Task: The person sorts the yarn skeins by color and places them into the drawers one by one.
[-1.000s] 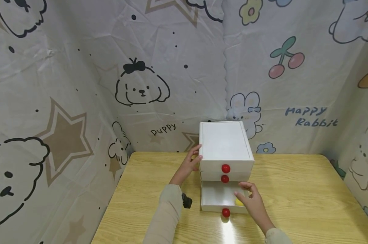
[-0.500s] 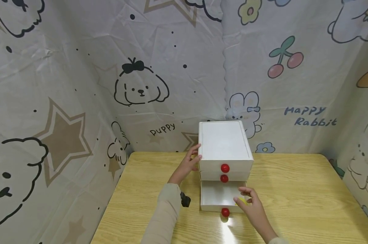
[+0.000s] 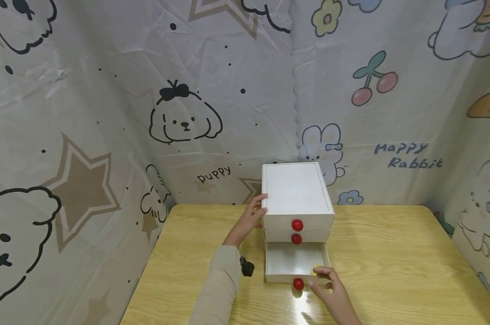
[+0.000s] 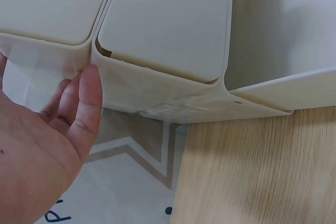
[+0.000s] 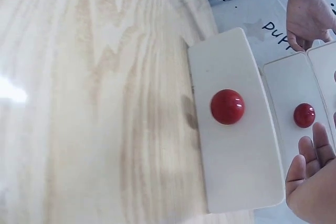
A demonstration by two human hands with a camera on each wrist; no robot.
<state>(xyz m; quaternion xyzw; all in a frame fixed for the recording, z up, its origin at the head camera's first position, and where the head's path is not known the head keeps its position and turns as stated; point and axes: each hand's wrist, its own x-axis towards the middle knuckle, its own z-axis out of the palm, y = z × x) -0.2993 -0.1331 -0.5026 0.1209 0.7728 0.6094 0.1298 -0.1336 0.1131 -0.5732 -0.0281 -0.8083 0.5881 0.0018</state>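
Note:
A white three-drawer box (image 3: 297, 187) with round red knobs stands on the table. Its bottom drawer (image 3: 283, 261) is pulled out, while the upper two are pushed in. My left hand (image 3: 246, 223) rests against the box's left side; the left wrist view shows its fingertips (image 4: 90, 74) at the casing near the upper drawers. Just by the bottom drawer's front right corner is my right hand (image 3: 332, 291), fingers loosely bent around nothing. A small yellow thing (image 3: 315, 269) lies in that drawer's right part, mostly hidden by the right fingers. The bottom red knob (image 3: 298, 284) sits left of my right thumb.
The wooden table (image 3: 395, 262) extends on both sides of the box. A patterned cloth (image 3: 196, 171) hangs behind the table and along its sides. Something small and black (image 3: 247, 266) shows beside the left forearm.
My right hand has drawn back from inside the bottom drawer to its front corner, leaving the yellow thing inside. The left hand keeps its place on the box. The head view has shifted slightly.

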